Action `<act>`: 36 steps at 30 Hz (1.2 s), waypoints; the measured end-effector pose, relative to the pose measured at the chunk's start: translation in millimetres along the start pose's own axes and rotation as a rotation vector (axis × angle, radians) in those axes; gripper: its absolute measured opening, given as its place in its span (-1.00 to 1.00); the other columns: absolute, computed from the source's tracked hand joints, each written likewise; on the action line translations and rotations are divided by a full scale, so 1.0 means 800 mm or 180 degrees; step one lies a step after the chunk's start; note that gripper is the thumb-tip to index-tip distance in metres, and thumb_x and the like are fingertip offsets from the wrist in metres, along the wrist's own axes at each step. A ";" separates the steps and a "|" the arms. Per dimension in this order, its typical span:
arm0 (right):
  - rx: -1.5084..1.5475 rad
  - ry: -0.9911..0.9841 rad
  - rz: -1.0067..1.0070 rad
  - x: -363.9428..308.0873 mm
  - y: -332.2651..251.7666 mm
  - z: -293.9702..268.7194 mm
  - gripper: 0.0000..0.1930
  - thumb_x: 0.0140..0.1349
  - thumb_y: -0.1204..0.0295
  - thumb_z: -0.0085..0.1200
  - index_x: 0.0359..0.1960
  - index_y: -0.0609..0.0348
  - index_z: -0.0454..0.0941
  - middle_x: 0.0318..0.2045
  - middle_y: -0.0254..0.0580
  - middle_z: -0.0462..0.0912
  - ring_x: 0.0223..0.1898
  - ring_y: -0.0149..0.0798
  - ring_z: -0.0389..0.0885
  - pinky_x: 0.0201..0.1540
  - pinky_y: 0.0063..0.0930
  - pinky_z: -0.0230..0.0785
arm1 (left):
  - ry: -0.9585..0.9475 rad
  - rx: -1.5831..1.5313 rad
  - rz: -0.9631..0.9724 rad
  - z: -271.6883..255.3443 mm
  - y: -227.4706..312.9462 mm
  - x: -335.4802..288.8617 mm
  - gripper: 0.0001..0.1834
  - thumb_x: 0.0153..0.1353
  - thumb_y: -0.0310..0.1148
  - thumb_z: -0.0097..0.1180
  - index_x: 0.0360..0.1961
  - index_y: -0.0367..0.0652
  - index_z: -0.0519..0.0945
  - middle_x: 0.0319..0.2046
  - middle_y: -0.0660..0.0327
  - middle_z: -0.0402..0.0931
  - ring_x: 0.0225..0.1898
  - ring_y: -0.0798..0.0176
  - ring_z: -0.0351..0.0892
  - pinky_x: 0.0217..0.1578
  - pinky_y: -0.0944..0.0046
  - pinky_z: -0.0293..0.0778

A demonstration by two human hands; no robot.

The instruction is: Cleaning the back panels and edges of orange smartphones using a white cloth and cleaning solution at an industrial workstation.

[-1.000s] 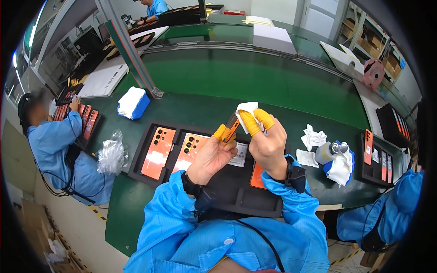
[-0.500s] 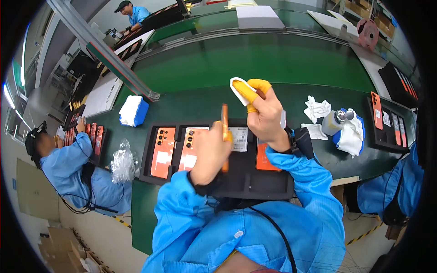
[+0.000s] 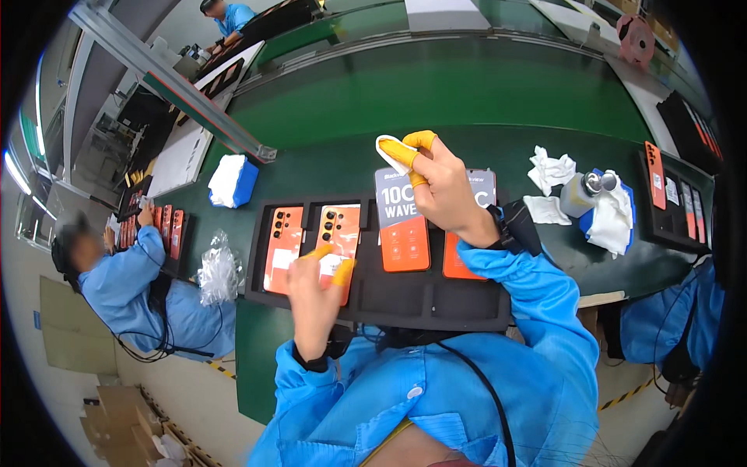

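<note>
My right hand [image 3: 455, 194], with yellow finger cots, is closed on a folded white cloth [image 3: 385, 156] wrapped over a fingertip. It hovers above the black foam tray [image 3: 389, 305], partly hiding an orange phone [image 3: 459, 258] in the right compartment. Beside that lies another phone [image 3: 405, 247], front up with a grey and orange printed film. My left hand [image 3: 313, 300] holds nothing; its cotted thumb and fingers are spread over the lower part of an orange phone [image 3: 342, 229] lying camera side up. Whether they touch it I cannot tell. A similar phone [image 3: 284, 241] sits in the leftmost compartment.
Blue boxes with white cloths stand left [image 3: 233, 183] and right [image 3: 618, 226], the right one beside a metal-topped bottle [image 3: 580, 194]. Crumpled clear plastic [image 3: 219, 268] lies left of the tray. Another phone tray [image 3: 675, 233] is far right. A co-worker [image 3: 148, 272] sits at left.
My left hand has let go of the phone it held on edge and moved left and nearer me, opening. That phone now lies in the tray. My right hand keeps the cloth.
</note>
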State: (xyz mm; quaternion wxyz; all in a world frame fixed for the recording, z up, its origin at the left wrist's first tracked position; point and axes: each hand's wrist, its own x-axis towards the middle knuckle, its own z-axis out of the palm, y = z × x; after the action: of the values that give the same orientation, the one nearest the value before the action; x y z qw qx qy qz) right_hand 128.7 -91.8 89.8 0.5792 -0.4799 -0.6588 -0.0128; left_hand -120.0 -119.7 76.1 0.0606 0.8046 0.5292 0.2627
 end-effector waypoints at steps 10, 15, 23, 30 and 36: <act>-0.1098 -0.1407 -0.0012 -0.020 -0.011 0.002 -0.77 -0.07 0.63 -0.01 -0.30 0.37 0.53 -0.28 0.06 0.47 -0.55 0.08 0.55 -0.46 -0.21 0.46 | 0.0395 0.0837 -0.0239 0.021 -0.050 -0.038 -0.45 -0.02 0.00 0.26 -0.07 -0.13 0.52 0.03 0.13 0.37 0.10 0.05 0.25 0.00 0.05 0.09; -0.1586 -0.1971 0.0283 -0.063 -0.048 -0.003 -0.79 -0.05 0.63 -0.02 -0.32 0.46 0.48 -0.32 0.15 0.44 -0.56 0.11 0.55 -0.51 -0.18 0.46 | 0.0601 0.0547 -0.0396 0.022 -0.032 -0.032 -0.31 -0.19 0.00 0.39 -0.07 -0.19 0.49 0.07 0.10 0.33 0.11 0.03 0.21 0.03 0.06 0.01; -0.1276 -0.1965 0.0316 -0.060 -0.044 -0.003 -0.74 -0.04 0.65 -0.03 -0.24 0.39 0.49 -0.23 0.21 0.45 -0.51 0.16 0.57 -0.46 -0.13 0.48 | 0.0444 -0.0514 -0.0429 0.003 -0.015 -0.055 -0.49 0.04 -0.33 0.26 0.08 -0.09 0.49 -0.24 0.25 0.59 -0.27 0.30 0.46 -0.09 0.30 0.06; -0.0786 -0.1441 -0.0238 -0.039 -0.044 -0.005 -0.65 -0.14 0.72 -0.02 -0.23 0.31 0.56 -0.19 0.07 0.48 -0.38 0.05 0.57 -0.38 -0.21 0.47 | 0.1628 -0.0303 -0.0531 0.007 -0.002 -0.023 -0.37 0.01 -0.37 0.29 0.15 -0.16 0.41 -0.49 0.24 0.57 -0.52 0.31 0.38 -0.19 0.28 0.07; -0.0691 -0.1666 -0.1051 -0.014 -0.066 0.030 -0.58 -0.27 0.70 0.07 -0.23 0.26 0.59 -0.22 0.05 0.53 -0.42 -0.06 0.55 -0.37 -0.32 0.45 | 0.1833 -0.0318 0.0011 0.035 -0.021 -0.041 -0.49 -0.05 -0.34 0.33 -0.04 -0.30 0.52 -0.48 0.29 0.57 -0.51 0.38 0.45 -0.29 0.24 0.00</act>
State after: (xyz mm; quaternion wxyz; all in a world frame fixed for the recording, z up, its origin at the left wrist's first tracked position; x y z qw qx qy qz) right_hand 75.0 -113.7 101.5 0.3259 -0.4125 -0.8491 -0.0530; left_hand -129.9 -136.6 34.5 -0.0529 0.6938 0.5096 0.5060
